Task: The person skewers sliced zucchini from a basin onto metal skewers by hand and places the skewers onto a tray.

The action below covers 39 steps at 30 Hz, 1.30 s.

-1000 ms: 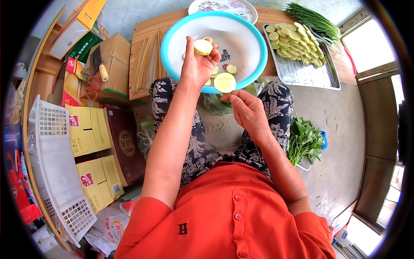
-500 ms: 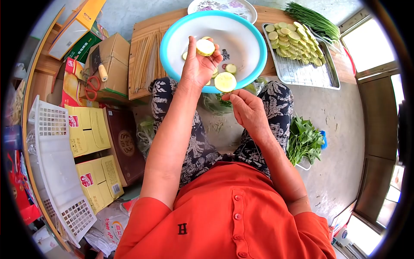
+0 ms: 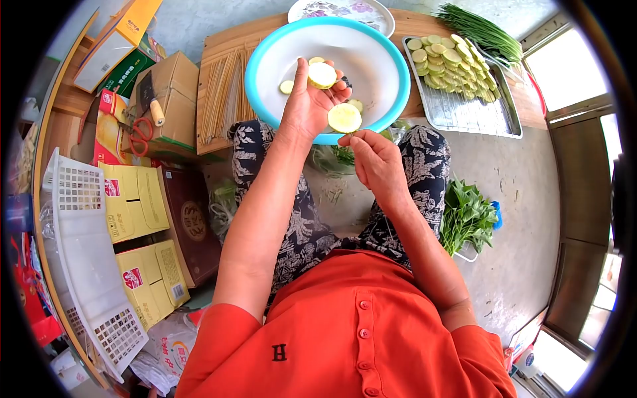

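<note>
Over the basin, my left hand is palm up with its fingers curled around a round pale zucchini slice. My right hand pinches a thin skewer whose shaft is mostly hidden by the fingers. At its upper end sits another zucchini slice, just below the left fingers. Below both hands is a white basin with a blue rim, and a few loose slices lie in it.
Bare bamboo skewers lie on the wooden table left of the basin. To the right, a metal tray holds stacked skewered slices. Chives lie behind it. Leafy greens stand by my right leg; cartons fill the left side.
My right hand has moved slightly left and up, bringing its skewered slice closer to the left hand. The left hand has shifted a little to the right.
</note>
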Motion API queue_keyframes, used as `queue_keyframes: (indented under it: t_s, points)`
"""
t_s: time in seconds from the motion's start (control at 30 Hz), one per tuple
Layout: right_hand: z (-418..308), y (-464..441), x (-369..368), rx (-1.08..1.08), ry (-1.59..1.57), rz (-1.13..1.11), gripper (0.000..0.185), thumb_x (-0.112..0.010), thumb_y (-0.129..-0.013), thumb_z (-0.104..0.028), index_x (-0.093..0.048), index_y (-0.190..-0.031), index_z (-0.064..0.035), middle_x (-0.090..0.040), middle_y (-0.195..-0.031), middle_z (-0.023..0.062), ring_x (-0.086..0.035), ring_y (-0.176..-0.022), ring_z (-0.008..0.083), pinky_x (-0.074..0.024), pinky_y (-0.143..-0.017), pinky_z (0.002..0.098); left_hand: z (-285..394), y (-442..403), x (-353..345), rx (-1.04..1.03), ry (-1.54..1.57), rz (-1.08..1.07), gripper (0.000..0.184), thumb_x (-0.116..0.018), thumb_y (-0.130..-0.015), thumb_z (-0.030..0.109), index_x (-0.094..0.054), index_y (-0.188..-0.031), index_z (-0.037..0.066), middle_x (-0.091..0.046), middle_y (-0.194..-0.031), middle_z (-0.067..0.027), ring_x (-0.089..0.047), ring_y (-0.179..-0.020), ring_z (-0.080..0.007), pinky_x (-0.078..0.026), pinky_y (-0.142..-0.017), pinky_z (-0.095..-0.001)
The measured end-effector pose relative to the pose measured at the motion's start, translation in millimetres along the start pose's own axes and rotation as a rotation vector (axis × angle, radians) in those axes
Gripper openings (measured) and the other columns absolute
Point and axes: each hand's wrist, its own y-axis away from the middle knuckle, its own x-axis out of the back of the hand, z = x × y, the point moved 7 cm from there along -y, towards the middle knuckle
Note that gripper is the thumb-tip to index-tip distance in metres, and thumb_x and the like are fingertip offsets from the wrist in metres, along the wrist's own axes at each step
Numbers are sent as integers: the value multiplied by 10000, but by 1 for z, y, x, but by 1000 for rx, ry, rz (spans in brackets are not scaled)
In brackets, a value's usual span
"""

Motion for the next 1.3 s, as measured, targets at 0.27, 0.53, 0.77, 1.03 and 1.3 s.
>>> queue_keyframes:
  t_s: [0.27,0.53,0.77,1.03,1.3]
  points:
    - [7,-9,-4,64,7,23,197,-491,-968,-132,-639,-953,-2,-435,-543,-53,-381,-452,28,-299,-423,212,-15,4,-4,85,67,-14,582,-430,-941,590,-586,-1116,57,-641,-924,-102,-618,-835,-252,-539,-817,-412]
    - [12,-21,0,110,48,59,202,-494,-976,-142,-634,-942,-1,-445,-550,-44,-384,-467,37,-310,-435,226,-24,10,-13,83,8,-71,618,-313,-967,598,-544,-1163,59,-629,-966,-110,-651,-859,-280,-543,-809,-433]
    - [40,-17,8,91,78,23,183,-491,-980,-131,-629,-1025,-19,-507,-583,-12,-431,-506,52,-358,-472,224,-11,22,-35,-129,-237,-189,621,-238,-998,562,-524,-1223,59,-602,-986,-110,-642,-829,-219,-532,-777,-377]
    - [40,-7,6,95,103,25,194,-483,-974,-107,-628,-1068,-18,-556,-613,17,-484,-522,67,-401,-507,232,-14,17,-20,-124,-106,-29,582,-265,-1009,526,-533,-1195,44,-590,-922,-106,-590,-736,-192,-525,-726,-375]
    - [27,-17,4,97,177,54,193,-487,-966,-120,-644,-1005,-14,-475,-533,2,-443,-479,56,-361,-466,241,-20,10,-7,-70,-1,89,534,-268,-1018,481,-540,-1148,41,-585,-883,-104,-554,-693,-188,-506,-660,-378]
